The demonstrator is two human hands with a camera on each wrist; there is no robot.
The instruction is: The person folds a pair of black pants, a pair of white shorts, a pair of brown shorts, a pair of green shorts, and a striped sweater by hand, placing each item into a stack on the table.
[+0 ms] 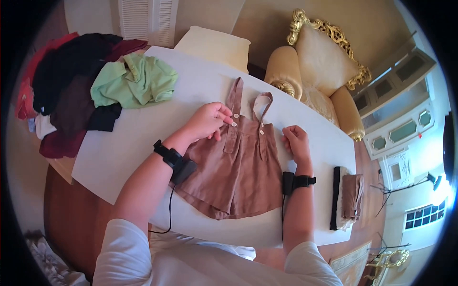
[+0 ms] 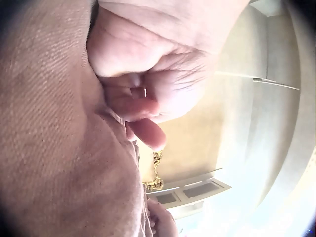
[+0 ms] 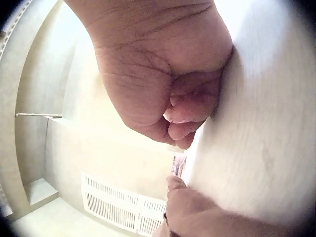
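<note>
A brown pair of suspender shorts point(image 1: 234, 167) lies spread on the white table, its straps point(image 1: 234, 97) pointing away from me. White buttons point(image 1: 262, 132) fasten the straps at the waistband. My left hand point(image 1: 207, 123) lies over the left side of the waistband, fingertips at the left strap by its buttons. In the left wrist view its bent fingers point(image 2: 148, 131) are close to the brown cloth. Beside the shorts' right edge, my right hand point(image 1: 296, 141) rests on the table with loosely curled fingers point(image 3: 185, 116) and nothing in it.
A heap of dark and red clothes point(image 1: 71, 81) covers the table's far left, with a light green garment point(image 1: 136, 81) beside it. Folded clothes point(image 1: 352, 198) stand at the right edge. Beyond the table are a cream stool point(image 1: 214, 45) and a gilded armchair point(image 1: 324, 62).
</note>
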